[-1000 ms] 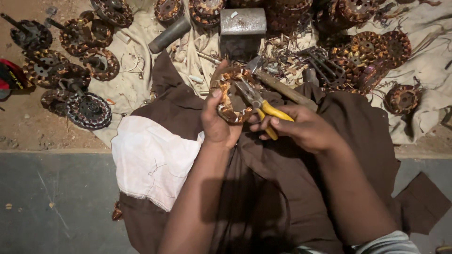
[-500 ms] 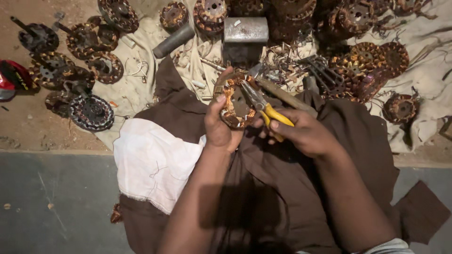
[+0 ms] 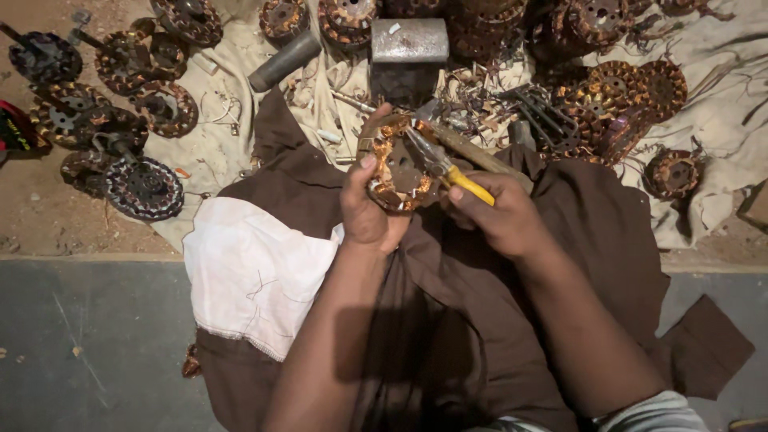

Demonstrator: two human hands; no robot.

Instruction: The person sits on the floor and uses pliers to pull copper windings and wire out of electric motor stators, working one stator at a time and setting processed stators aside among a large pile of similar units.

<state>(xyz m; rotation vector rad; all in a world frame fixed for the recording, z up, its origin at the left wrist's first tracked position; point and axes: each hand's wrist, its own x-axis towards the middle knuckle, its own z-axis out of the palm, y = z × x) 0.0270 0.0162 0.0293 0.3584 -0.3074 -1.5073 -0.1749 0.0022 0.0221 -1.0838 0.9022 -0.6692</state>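
Left hand (image 3: pixel 370 210) wrapped around a copper coil ring (image 3: pixel 394 166), held over the brown cloth (image 3: pixel 472 320). Right hand (image 3: pixel 498 214) at 3 o'clock of the ring, gripping yellow pliers (image 3: pixel 448 170), tips poking into the ring. More coils (image 3: pixel 144 186) at 9 o'clock.

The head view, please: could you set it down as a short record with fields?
left hand: grips a round motor core wound with copper wire
right hand: holds yellow-handled pliers, tips at the core
lap: brown cloth, white cloth on the left
ground ahead: more wound cores, a grey metal block, a grey tube
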